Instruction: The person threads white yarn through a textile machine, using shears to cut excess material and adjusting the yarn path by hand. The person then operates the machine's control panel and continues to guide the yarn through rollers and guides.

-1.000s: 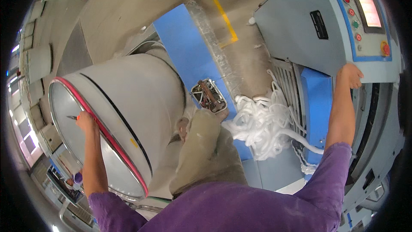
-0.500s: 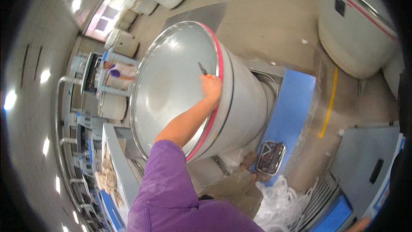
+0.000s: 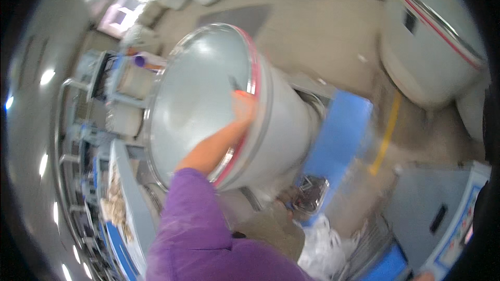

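My left hand [image 3: 244,106] is closed at the red-banded rim of a large light-grey drum-shaped can [image 3: 284,119]. From its fist juts a small dark-bladed tool [image 3: 233,82], with a bit of orange beside the fingers; blur hides its exact kind. The can leans toward me, showing its smooth round grey top [image 3: 195,93] inside a shiny metal rim. Only a sliver of my right hand [image 3: 424,277] shows at the bottom right edge, beside a grey machine cabinet [image 3: 424,208]; its fingers are hidden.
A blue platform [image 3: 338,130] lies right of the can, bearing a metal-framed dark object [image 3: 311,195]. Loose white material [image 3: 323,247] is heaped near my legs. Another tall can [image 3: 422,41] stands far right. Beige cloth [image 3: 115,205] lies on a ledge at left. A distant person [image 3: 148,61] stands upper left.
The whole view has swung, shifting the can and platform leftward and revealing more of the cabinet's panel at lower right. My left hand stays at the can's rim with the tool.
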Action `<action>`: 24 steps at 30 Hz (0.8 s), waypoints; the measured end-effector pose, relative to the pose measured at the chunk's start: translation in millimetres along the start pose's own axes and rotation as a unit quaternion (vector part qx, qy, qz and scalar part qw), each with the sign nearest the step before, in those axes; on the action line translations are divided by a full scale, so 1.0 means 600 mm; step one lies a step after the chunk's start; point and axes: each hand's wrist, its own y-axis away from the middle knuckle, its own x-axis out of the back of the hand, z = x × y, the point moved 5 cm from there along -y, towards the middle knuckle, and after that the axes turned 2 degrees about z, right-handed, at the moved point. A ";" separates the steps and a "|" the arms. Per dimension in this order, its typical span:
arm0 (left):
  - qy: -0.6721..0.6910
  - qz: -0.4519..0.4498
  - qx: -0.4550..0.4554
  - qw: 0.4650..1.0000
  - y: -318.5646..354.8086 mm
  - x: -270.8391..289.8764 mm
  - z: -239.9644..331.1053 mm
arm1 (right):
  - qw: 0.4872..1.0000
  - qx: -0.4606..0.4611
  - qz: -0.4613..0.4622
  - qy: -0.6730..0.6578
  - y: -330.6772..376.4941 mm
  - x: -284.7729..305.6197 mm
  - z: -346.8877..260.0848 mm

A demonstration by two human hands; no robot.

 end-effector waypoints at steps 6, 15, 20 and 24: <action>0.045 -0.016 0.062 0.997 -0.031 -0.009 -0.037 | 0.879 -0.346 -0.143 -0.294 -0.035 0.036 0.044; 0.051 -0.044 0.083 0.994 -0.028 -0.018 -0.027 | 0.680 -0.572 -0.076 -0.453 0.020 0.209 -0.014; 0.058 -0.038 0.088 0.994 -0.025 -0.011 -0.030 | 0.692 -0.554 -0.102 -0.451 0.017 0.196 -0.005; 0.027 -0.034 0.030 0.999 -0.039 -0.014 -0.050 | 0.668 -0.570 -0.067 -0.474 0.022 0.203 -0.010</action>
